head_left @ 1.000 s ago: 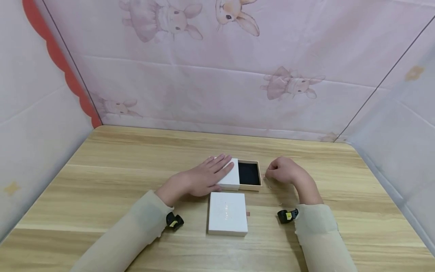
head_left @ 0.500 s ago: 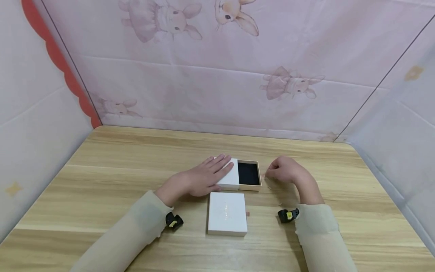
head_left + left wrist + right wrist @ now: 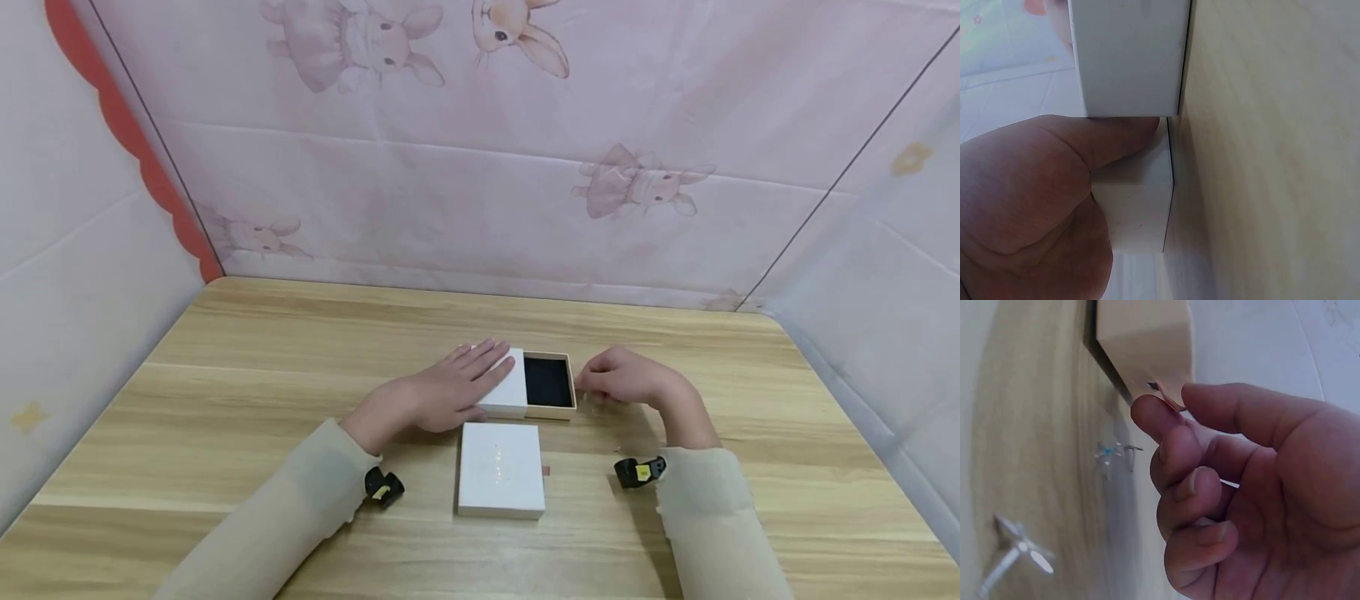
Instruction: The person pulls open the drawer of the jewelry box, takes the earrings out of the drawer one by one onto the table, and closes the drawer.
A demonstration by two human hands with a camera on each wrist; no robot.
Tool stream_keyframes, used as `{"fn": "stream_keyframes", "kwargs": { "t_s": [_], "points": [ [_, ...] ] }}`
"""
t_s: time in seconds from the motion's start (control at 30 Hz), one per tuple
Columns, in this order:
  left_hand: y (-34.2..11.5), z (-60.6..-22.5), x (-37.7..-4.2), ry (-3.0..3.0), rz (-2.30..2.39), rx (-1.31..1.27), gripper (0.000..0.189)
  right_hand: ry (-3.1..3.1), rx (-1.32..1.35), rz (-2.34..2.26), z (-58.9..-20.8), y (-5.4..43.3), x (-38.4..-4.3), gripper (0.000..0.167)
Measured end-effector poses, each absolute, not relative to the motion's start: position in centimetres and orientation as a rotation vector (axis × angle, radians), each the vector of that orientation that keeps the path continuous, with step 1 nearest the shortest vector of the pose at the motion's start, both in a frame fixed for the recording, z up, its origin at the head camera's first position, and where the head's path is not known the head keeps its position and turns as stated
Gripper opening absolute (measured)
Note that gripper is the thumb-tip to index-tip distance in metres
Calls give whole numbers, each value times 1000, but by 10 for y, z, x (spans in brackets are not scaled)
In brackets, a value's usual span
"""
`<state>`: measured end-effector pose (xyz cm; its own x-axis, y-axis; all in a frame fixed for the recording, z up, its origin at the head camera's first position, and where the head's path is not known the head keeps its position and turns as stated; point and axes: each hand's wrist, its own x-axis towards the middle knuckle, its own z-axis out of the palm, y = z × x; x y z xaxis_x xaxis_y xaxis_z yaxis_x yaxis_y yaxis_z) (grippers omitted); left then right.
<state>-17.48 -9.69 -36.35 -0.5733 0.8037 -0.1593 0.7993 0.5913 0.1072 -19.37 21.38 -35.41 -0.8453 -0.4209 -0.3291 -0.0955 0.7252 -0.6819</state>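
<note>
A white sliding box sleeve point(image 3: 512, 396) lies at mid-table, its drawer point(image 3: 549, 412) partly out to the right with a black pad point(image 3: 547, 382) inside. My left hand point(image 3: 442, 392) rests flat over the sleeve, fingers straight; its thumb point(image 3: 1122, 137) lies along the near side wall. At the drawer's right end, my right hand point(image 3: 622, 377) pinches a small pink ribbon tab point(image 3: 1170, 399) between thumb and index finger, the other fingers curled. Below the right hand lie small silver jewellery pieces, one star-shaped point(image 3: 1022, 547), another with a turquoise stone point(image 3: 1108, 451).
A second white box point(image 3: 501, 471), closed, with gold lettering and a pink tab point(image 3: 546, 471), lies just in front of the first one. The wooden table point(image 3: 300, 333) meets a rabbit-printed backdrop point(image 3: 450, 208) at the back.
My right hand has shifted slightly left, up to the drawer's end and its ribbon tab. The left hand, the sleeve and the drawer look unchanged.
</note>
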Motion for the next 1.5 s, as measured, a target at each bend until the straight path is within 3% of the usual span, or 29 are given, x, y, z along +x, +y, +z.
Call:
{"fn": "stream_keyframes", "kwargs": {
  "t_s": [1.5],
  "points": [
    [-97, -362, -175, 2628, 45, 1333, 76, 2479, -440, -879, -363, 194, -192, 29]
  ]
}}
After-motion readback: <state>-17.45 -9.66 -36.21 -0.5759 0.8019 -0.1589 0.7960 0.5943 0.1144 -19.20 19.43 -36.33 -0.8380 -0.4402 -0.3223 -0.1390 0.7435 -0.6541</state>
